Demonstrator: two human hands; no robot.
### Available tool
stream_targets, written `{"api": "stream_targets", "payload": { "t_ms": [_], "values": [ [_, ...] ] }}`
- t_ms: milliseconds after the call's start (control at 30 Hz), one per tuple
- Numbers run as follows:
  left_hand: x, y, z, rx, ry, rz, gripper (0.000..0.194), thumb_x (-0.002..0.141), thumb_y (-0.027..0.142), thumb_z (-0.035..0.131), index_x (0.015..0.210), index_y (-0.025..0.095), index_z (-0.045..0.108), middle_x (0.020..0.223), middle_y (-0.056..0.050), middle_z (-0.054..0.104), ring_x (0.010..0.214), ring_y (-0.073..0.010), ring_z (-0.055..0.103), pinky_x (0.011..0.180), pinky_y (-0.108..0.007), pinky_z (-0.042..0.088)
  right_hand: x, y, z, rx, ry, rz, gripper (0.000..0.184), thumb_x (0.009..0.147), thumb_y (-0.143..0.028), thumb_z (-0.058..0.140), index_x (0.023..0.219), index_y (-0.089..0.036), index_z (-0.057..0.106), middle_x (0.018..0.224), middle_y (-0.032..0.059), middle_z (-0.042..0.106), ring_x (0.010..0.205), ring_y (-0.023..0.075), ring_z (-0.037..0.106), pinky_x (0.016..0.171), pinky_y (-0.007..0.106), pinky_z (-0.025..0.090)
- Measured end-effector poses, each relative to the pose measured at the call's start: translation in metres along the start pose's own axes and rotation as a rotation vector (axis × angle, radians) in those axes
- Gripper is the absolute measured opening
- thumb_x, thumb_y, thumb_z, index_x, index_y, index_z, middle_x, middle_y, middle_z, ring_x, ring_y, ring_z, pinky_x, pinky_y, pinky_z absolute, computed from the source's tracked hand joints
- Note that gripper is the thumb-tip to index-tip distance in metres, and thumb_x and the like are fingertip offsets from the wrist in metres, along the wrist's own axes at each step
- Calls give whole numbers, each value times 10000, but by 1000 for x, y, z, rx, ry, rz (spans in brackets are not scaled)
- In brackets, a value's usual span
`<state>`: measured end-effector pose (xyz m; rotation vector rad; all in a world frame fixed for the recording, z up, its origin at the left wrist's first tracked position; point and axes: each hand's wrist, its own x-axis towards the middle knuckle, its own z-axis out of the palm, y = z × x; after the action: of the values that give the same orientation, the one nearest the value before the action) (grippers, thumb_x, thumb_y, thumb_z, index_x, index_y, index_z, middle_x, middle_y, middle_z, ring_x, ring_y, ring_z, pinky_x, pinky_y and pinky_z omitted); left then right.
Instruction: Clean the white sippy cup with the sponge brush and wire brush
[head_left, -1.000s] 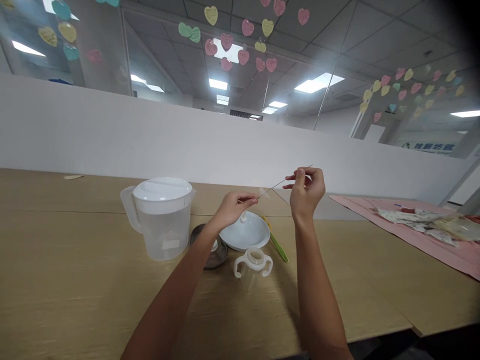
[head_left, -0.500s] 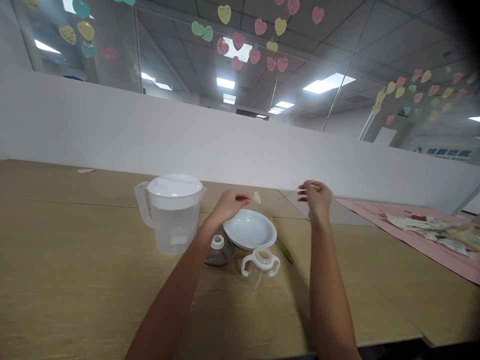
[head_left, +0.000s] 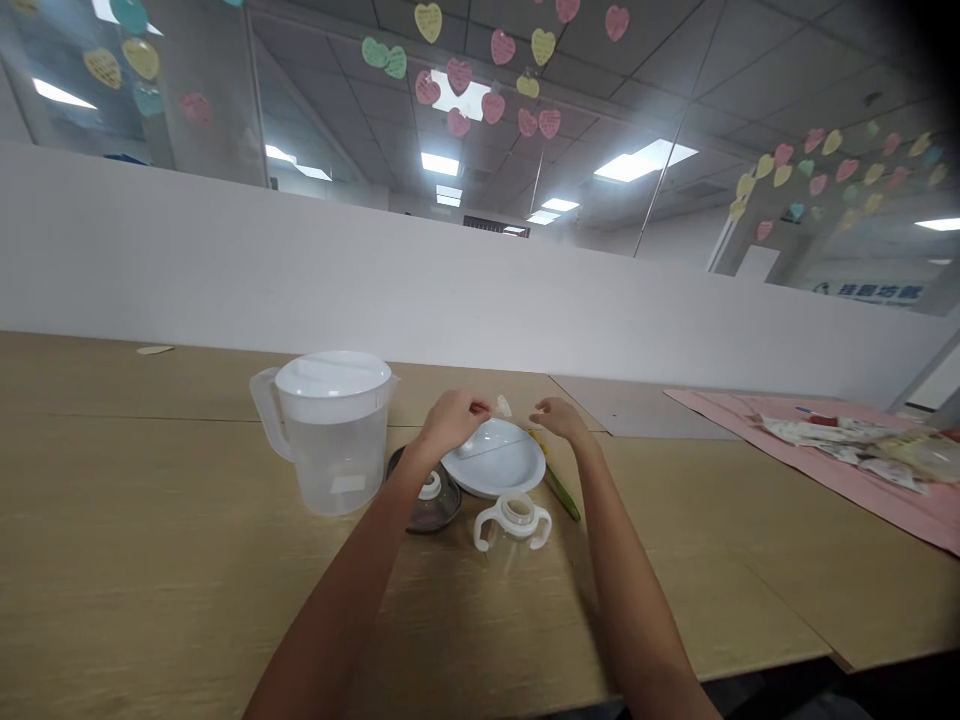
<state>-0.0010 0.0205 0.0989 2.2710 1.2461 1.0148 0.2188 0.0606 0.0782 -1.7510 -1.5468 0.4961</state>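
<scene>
1. Above the far rim of the bowl [head_left: 484, 484], the left hand [head_left: 451, 420] pinches a clear piece [head_left: 503, 406].
2. At the bowl's far right, the right hand [head_left: 559, 416] hangs, fingers loosely parted.
3. Across the bowl slants a thin rod [head_left: 504, 448].
4. Jug [head_left: 337, 450] and dark dome [head_left: 441, 508] crowd the bowl's left; bottle [head_left: 516, 522] in front, green tool [head_left: 562, 494] just right.
5. Right of the bowl, table [head_left: 675, 520] stretches wide to the pink cloth [head_left: 735, 413].

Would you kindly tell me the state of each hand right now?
Left hand: closed, pinching a small translucent piece.
Right hand: loosely open, with nothing visible in its grasp.
</scene>
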Motion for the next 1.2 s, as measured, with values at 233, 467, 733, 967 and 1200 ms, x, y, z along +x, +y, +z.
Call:
{"api": "stream_targets", "payload": {
  "t_ms": [233, 467, 733, 967, 1200],
  "values": [
    [-2, 6, -3, -234, 51, 2, 222, 701, 243, 572, 866, 145, 684, 866, -61, 689, 793, -180, 623, 723, -249, 462, -30, -45, -3, 322, -448, -450, 309, 639, -302, 635, 918, -172, 639, 921, 31, 644, 906, 181, 569, 804, 293, 428],
    [-4, 11, -5, -146, 75, -31, 258, 717, 350, 560, 857, 172, 684, 849, -52, 688, 778, -181, 615, 688, -241, 444, -32, -49, 2, 552, -429, -392, 276, 603, -285, 679, 832, -138, 636, 864, 50, 649, 836, 156, 579, 820, 307, 430],
    [-12, 14, -27, 236, -54, -65, 239, 722, 325, 517, 841, 176, 661, 824, -48, 673, 739, -156, 586, 612, -215, 389, -33, -30, -4, 365, -712, -337, 224, 656, -272, 610, 817, -119, 580, 755, 47, 651, 737, 124, 588, 718, 257, 457],
    [-16, -6, -41, 451, -304, -245, 200, 667, 322, 562, 743, 157, 646, 766, -51, 667, 649, -142, 573, 527, -203, 347, -14, -18, 25, -340, -749, -166, 128, 550, -101, 567, 647, -152, 633, 506, -36, 586, 530, 92, 544, 556, 196, 433],
    [-16, -15, -45, 443, -298, -230, 198, 685, 328, 531, 662, 153, 621, 695, -36, 653, 607, -129, 558, 514, -204, 334, -12, -17, 57, -537, -659, -71, 130, 435, -54, 652, 419, -138, 554, 356, 8, 506, 580, 208, 596, 582, 297, 449]
  ]
}}
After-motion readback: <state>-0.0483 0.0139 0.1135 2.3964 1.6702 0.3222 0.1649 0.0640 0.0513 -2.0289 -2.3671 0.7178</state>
